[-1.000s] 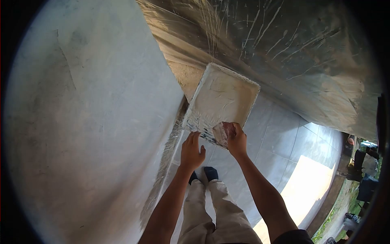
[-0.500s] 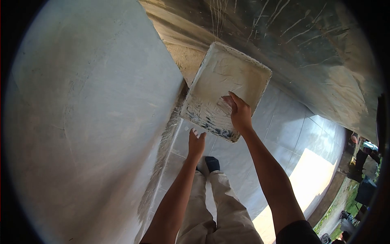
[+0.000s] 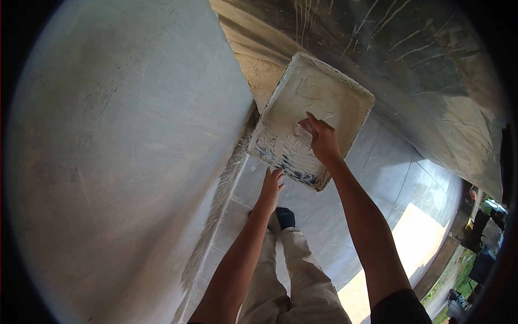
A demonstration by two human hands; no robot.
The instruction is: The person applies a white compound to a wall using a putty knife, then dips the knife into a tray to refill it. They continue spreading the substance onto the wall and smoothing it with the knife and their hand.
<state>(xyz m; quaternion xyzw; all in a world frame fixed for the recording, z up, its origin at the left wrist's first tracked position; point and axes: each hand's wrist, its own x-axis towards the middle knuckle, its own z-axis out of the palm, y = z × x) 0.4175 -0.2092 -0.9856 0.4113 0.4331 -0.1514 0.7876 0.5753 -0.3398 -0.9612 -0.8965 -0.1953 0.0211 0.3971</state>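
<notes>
Moved further into tray (image 3: 329,92): R hand (image 3: 322,141), fingers spread in white compound. L hand (image 3: 271,186) gripping tray's near edge from below.

The tray (image 3: 324,102) lies right of the wall (image 3: 135,151), above the tiled floor (image 3: 377,189), plastic sheeting (image 3: 410,65) behind it.

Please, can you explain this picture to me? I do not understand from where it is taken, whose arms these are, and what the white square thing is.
The camera sits on a person's head and looks down, so the two arms are that person's own. The left hand supports the near edge of a shallow square tray smeared with white paste. The right hand reaches into the tray, its fingers touching the paste; whether they hold a tool is unclear. To the left stands a pale plastered wall. Below are the person's trousers and a tiled floor.
</notes>
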